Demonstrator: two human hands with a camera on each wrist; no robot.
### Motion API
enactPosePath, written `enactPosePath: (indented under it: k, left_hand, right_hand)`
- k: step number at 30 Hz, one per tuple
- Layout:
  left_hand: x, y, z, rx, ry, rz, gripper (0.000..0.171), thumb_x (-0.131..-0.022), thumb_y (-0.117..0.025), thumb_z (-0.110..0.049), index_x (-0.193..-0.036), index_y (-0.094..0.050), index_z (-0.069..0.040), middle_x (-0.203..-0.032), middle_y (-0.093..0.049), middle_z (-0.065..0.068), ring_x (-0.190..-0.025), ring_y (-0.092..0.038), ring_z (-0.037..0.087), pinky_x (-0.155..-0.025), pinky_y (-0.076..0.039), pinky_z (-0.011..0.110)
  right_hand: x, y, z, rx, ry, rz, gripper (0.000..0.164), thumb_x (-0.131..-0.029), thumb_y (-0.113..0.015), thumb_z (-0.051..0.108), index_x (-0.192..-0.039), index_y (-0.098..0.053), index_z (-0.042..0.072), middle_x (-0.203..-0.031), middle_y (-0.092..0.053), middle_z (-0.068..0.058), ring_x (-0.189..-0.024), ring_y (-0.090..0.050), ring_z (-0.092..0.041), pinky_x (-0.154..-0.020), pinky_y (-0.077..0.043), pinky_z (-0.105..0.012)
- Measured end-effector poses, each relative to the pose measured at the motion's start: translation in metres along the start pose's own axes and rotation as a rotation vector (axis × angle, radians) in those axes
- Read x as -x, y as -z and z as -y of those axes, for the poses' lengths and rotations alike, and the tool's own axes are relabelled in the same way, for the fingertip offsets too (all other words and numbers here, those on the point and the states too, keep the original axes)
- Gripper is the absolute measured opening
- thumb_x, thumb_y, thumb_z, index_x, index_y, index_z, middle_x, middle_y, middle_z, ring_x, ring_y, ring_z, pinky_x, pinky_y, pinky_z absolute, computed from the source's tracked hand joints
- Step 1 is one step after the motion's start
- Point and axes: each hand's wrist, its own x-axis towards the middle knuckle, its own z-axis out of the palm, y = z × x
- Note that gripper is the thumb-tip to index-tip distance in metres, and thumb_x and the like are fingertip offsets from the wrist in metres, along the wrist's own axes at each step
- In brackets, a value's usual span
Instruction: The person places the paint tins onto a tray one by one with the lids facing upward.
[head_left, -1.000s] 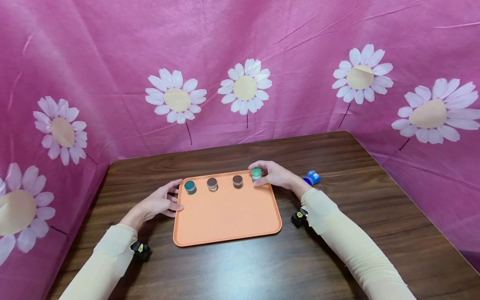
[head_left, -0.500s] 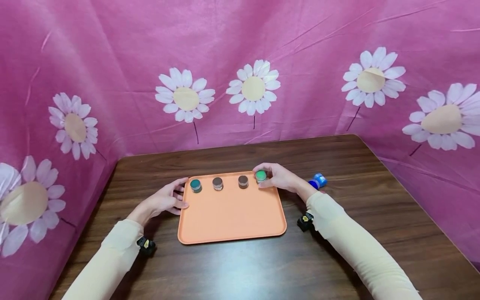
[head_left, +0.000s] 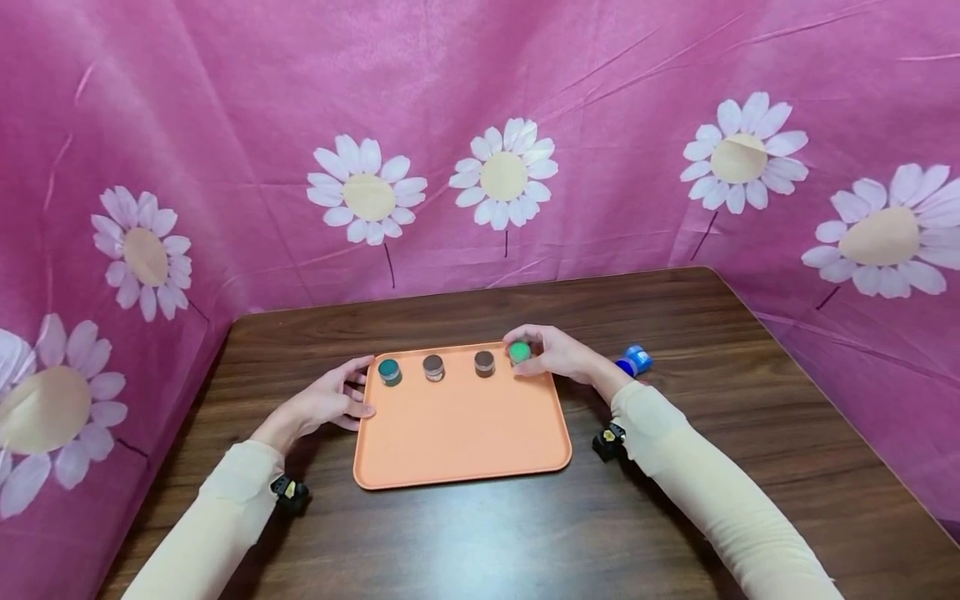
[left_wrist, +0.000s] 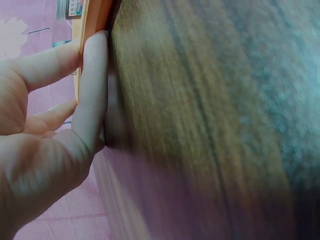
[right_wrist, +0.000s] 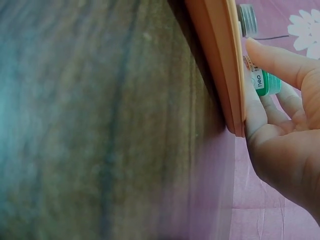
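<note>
A shallow orange tray (head_left: 465,429) lies on the table. My left hand (head_left: 322,404) grips its left rim, thumb over the edge and the other fingers along the outside. In the left wrist view these fingers (left_wrist: 95,85) run between rim and tabletop. At the tray's far right corner, my right hand (head_left: 551,354) holds a small green-capped jar (head_left: 519,353), thumb on the near side and fingers behind. The right wrist view shows the label of this jar (right_wrist: 258,80). Along the far rim stand a teal-topped jar (head_left: 389,372) and two brown-topped jars (head_left: 433,368).
Right of the tray, beyond my right wrist, a blue bottle (head_left: 636,360) lies on its side on the wooden table (head_left: 465,542). A pink cloth (head_left: 600,83) with daisies hangs behind the table and along both sides.
The green-capped jar has come down slightly onto the tray corner in my right hand. The left hand keeps its place on the rim. The head view has shifted a little.
</note>
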Motion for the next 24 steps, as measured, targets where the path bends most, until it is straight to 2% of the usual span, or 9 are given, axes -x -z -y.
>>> enactPosePath:
  k: [10,17,20,24]
  left_hand:
    - [0.002,0.001,-0.003,-0.002,0.003,0.005,0.100,-0.083,-0.074,0.010,-0.162,-0.015,-0.006,-0.136,-0.030,0.026,-0.097,-0.050,0.025,-0.070,-0.062,0.044]
    - [0.003,-0.003,-0.007,-0.020,-0.009,0.013,0.100,-0.083,-0.073,0.012,-0.161,-0.013,-0.003,-0.133,-0.030,0.027,-0.094,-0.054,0.024,-0.069,-0.062,0.044]
    - [0.004,-0.007,-0.010,-0.059,-0.032,0.016,0.097,-0.083,-0.070,0.014,-0.160,-0.012,0.001,-0.132,-0.032,0.030,-0.091,-0.059,0.024,-0.069,-0.062,0.046]
    - [0.005,-0.012,-0.015,-0.189,-0.077,0.002,0.093,-0.083,-0.068,0.014,-0.158,-0.014,0.005,-0.128,-0.036,0.033,-0.080,-0.066,0.025,-0.063,-0.062,0.045]
  right_hand:
    - [0.000,-0.001,0.002,-0.006,-0.003,0.003,0.047,-0.085,-0.080,0.001,-0.129,-0.063,0.003,-0.124,-0.063,-0.018,-0.104,-0.053,-0.024,-0.089,-0.047,-0.033]
    - [0.001,0.000,0.000,-0.007,-0.008,-0.001,0.047,-0.084,-0.081,0.000,-0.128,-0.064,0.004,-0.123,-0.064,-0.017,-0.105,-0.053,-0.024,-0.089,-0.047,-0.032]
    - [0.001,0.000,0.001,-0.013,-0.006,0.000,0.047,-0.084,-0.080,0.000,-0.128,-0.064,0.004,-0.123,-0.064,-0.017,-0.105,-0.054,-0.024,-0.089,-0.048,-0.031]
    - [0.002,0.000,0.001,-0.021,-0.005,0.005,0.047,-0.085,-0.080,0.000,-0.128,-0.064,0.003,-0.122,-0.063,-0.018,-0.105,-0.054,-0.023,-0.088,-0.048,-0.031]
